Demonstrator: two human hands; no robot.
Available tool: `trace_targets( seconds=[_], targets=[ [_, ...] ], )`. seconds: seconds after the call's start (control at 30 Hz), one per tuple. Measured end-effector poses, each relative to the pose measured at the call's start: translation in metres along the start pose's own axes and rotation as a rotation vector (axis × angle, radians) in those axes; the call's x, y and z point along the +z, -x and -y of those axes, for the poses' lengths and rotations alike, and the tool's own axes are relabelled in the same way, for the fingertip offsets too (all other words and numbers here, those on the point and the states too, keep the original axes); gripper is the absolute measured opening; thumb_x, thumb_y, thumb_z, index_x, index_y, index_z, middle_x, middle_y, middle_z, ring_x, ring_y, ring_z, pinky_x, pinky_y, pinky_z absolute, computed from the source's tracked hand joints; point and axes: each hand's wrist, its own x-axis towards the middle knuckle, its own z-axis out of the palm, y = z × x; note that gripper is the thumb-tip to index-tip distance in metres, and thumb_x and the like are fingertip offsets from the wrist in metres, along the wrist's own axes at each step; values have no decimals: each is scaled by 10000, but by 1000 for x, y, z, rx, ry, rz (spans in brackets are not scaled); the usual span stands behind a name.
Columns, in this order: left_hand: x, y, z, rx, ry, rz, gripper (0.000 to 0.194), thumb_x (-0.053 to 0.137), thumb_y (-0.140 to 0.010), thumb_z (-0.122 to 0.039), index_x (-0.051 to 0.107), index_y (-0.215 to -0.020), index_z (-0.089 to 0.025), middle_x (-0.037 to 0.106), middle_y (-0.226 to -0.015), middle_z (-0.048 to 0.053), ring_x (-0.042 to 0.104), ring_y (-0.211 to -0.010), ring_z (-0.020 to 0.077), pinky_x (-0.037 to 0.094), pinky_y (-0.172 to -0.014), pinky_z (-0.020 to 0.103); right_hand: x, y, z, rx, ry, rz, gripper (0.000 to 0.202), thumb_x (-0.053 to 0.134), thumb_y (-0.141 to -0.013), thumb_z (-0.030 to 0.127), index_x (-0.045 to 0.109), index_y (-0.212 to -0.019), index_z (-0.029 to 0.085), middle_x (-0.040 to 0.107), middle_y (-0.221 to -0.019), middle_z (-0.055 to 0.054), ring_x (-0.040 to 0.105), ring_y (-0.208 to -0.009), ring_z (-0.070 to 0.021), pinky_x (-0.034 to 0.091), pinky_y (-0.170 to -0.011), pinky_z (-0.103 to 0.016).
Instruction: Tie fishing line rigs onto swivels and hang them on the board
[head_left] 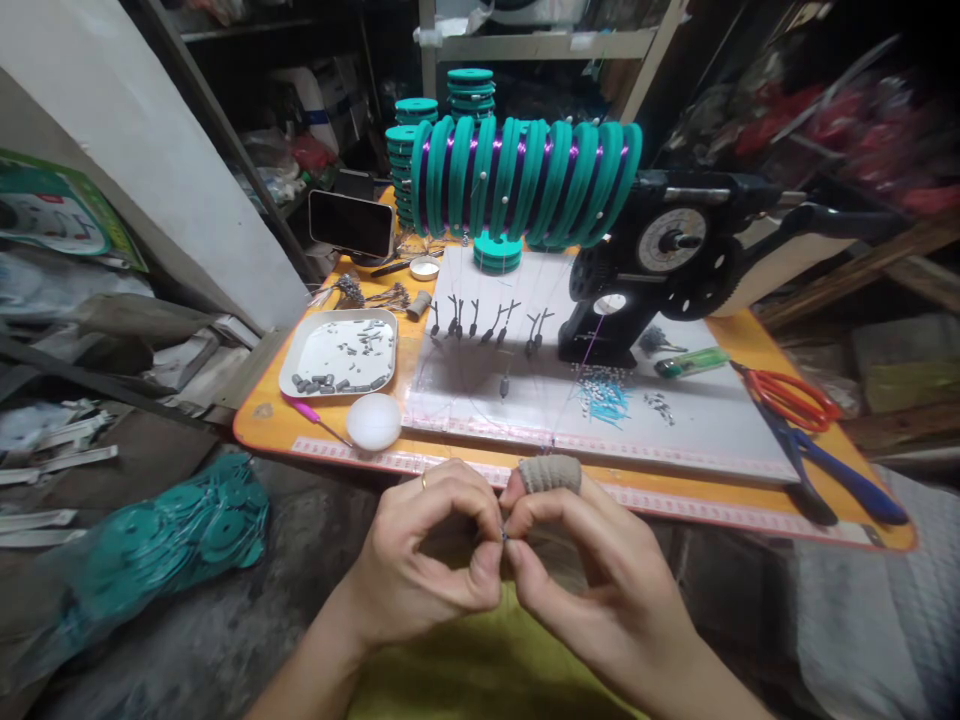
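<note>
My left hand (442, 545) and my right hand (592, 555) meet just off the table's front edge, thumbs and forefingers pinched tip to tip. Something tiny and dark sits between the fingertips, too small to name. A grey knitted finger sleeve (551, 473) wraps one finger of my right hand. Thin line runs from the purple-wound green spools (525, 180) on the black hand-cranked winder (660, 250) down toward my fingers. On the white board (465, 400) lie several dark sinkers (504, 386) with wire ends, blue bits (606, 400) and small silver pieces (660, 407).
On the orange table (262, 410) stand a white tray (339, 388) of metal pieces, a white round lid (373, 422) and a phone (351, 225). Pliers (810, 460), red-handled scissors (799, 398) and a green cutter (694, 362) lie right. A bag of green spools (187, 530) rests lower left.
</note>
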Motion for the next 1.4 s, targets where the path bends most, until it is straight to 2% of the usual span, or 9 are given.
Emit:
trace_targets(
  seconds=[0.3, 0.53, 0.7, 0.8, 0.93, 1.03, 1.17, 1.3, 1.4],
  targets=[
    [6, 11, 0, 39, -123, -107, 225, 662, -753, 25, 612, -877, -156, 644, -783, 50, 629, -759, 157, 539, -703, 301, 4, 0, 1, -60, 102, -67, 170, 629, -847, 76, 597, -965, 194, 605, -957, -10, 637, -886, -98, 516, -796, -162],
    [2, 5, -2, 73, -211, -47, 188, 652, -767, 10, 596, -846, -151, 634, -741, 45, 611, -716, 148, 535, -671, 285, 5, 0, 0, -132, 238, -82, 146, 596, -866, 74, 597, -969, 178, 620, -952, -48, 668, -880, -126, 543, -770, -182],
    [5, 4, -4, 113, -290, -54, 204, 633, -774, 17, 597, -867, -161, 639, -742, 35, 616, -723, 152, 536, -688, 286, 5, 1, -1, -192, 335, -108, 145, 576, -887, 69, 598, -993, 166, 629, -963, -78, 667, -897, -157, 561, -775, -227],
    [8, 8, -3, 12, -179, -83, 235, 630, -772, 17, 607, -903, -177, 648, -795, 39, 635, -770, 165, 545, -716, 298, 6, 2, 1, -213, 378, -156, 168, 584, -870, 39, 604, -983, 162, 635, -929, -69, 662, -873, -150, 563, -780, -226],
    [5, 14, -2, -227, 137, -133, 184, 591, -843, -34, 614, -904, -205, 653, -825, 35, 644, -787, 166, 552, -737, 303, 9, 4, 1, -250, 405, -170, 198, 593, -859, 16, 606, -1001, 154, 645, -975, -88, 652, -917, -171, 567, -822, -264],
    [0, 15, -6, -294, 190, -141, 144, 606, -865, -74, 629, -874, -215, 649, -832, 25, 636, -811, 158, 540, -760, 284, 10, 4, -1, -271, 425, -175, 191, 607, -857, 13, 610, -1000, 139, 646, -983, -99, 640, -934, -187, 566, -848, -295],
    [-3, 12, -18, -247, -44, -148, 174, 658, -808, -54, 635, -871, -214, 587, -842, 15, 593, -808, 147, 500, -712, 254, 11, 3, -2, -307, 457, -169, 172, 626, -850, 13, 616, -989, 115, 645, -970, -110, 634, -955, -211, 565, -871, -328],
    [4, 11, -22, -156, -373, -165, 189, 672, -746, -14, 625, -812, -185, 547, -779, 12, 532, -778, 151, 455, -686, 264, 12, 4, -2, -335, 491, -198, 164, 647, -853, 34, 627, -1000, 106, 641, -988, -119, 642, -973, -218, 572, -885, -333],
    [11, 13, -19, -157, -435, -201, 166, 660, -756, -25, 626, -793, -183, 534, -727, 4, 505, -726, 148, 438, -652, 266, 14, 5, -2, -331, 506, -227, 144, 641, -869, 59, 636, -999, 121, 646, -989, -118, 651, -951, -220, 586, -880, -345]
  ],
)
